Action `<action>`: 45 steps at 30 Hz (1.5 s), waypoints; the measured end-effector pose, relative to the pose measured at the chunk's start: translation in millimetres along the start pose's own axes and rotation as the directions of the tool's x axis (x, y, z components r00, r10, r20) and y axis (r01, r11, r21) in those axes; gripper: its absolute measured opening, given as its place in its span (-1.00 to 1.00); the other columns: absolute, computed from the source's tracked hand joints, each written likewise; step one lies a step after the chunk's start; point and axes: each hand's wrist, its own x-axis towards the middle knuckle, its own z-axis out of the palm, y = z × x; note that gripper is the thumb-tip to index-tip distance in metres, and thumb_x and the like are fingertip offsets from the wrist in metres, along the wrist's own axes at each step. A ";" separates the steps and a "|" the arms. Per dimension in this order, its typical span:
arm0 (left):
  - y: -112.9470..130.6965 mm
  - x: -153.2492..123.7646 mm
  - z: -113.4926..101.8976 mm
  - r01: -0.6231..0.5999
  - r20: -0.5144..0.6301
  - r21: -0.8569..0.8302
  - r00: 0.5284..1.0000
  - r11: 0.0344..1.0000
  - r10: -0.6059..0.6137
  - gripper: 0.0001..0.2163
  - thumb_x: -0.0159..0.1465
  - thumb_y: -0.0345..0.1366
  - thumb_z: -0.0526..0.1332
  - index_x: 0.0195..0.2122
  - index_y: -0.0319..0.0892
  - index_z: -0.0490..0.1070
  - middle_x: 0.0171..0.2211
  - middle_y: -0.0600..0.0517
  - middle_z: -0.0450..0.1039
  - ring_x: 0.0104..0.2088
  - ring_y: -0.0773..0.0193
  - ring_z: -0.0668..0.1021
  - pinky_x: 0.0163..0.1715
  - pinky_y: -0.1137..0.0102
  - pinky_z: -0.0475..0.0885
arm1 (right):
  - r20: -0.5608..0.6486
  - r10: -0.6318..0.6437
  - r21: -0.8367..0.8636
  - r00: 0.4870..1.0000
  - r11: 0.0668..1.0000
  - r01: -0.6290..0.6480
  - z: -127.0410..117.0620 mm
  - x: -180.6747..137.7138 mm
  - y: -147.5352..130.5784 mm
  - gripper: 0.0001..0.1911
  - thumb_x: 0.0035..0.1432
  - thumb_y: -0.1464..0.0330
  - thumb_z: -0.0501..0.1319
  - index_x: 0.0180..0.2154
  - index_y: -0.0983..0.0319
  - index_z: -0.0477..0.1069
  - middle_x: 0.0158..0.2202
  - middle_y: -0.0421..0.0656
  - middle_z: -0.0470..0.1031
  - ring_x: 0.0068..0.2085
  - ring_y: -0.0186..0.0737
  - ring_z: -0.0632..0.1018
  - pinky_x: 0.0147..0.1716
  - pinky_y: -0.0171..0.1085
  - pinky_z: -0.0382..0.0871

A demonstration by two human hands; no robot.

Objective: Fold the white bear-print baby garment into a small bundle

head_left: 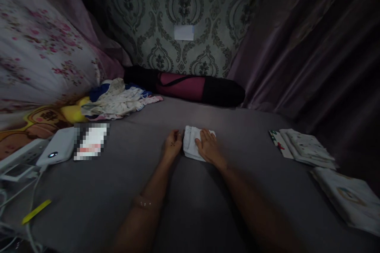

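The small folded white cloth [192, 147] lies on the grey bed sheet [118, 189], its long axis running away from the person toward the rolled dark bag [190, 86] by the wall. The right hand [208, 146] rests flat and open on the cloth's right half. The left hand [172, 142], loosely curled, sits just beside the cloth's left edge.

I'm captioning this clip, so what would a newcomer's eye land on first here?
Mid-frame, the right hand presses flat on a small folded white cloth on the grey bed, the left hand just beside it. Folded cloths sit stacked at right; an unfolded clothes heap lies upper left.
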 end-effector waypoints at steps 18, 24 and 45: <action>8.3 1.3 -9.7 0.060 -0.024 -0.091 0.998 0.994 -0.063 -0.71 0.24 -0.42 0.00 -0.05 -0.20 0.35 -0.13 -0.14 0.52 -0.11 0.19 0.53 -0.09 0.32 0.38 | -0.001 0.008 0.028 1.000 1.000 -0.008 -21.5 19.6 -25.3 -0.39 0.33 0.25 -0.16 0.26 0.51 0.04 0.31 0.13 0.03 0.33 -0.01 0.03 0.27 -0.08 -0.15; 8.9 0.8 -15.4 0.037 -0.042 -0.081 0.998 0.996 -0.041 -0.70 0.22 -0.43 -0.02 -0.05 -0.20 0.36 -0.16 -0.14 0.53 -0.12 0.19 0.54 -0.09 0.32 0.39 | -0.001 -0.052 0.040 0.999 0.998 0.052 0.0 12.2 -56.9 -0.38 0.33 0.23 -0.17 0.27 0.48 0.04 0.34 0.09 -0.03 0.34 -0.05 -0.02 0.28 -0.08 -0.21; 22.0 -20.8 -9.2 -0.121 0.077 0.618 0.993 0.777 0.093 -0.43 0.26 0.12 -0.07 -0.33 -0.24 0.57 -0.21 -0.24 0.52 -0.05 -0.07 0.46 -0.04 0.18 0.26 | -0.167 0.215 0.675 0.962 0.736 -0.047 -17.8 7.7 0.2 -0.44 0.31 0.16 -0.19 0.13 0.32 0.29 0.17 0.02 0.33 0.19 -0.17 0.32 0.19 -0.18 0.11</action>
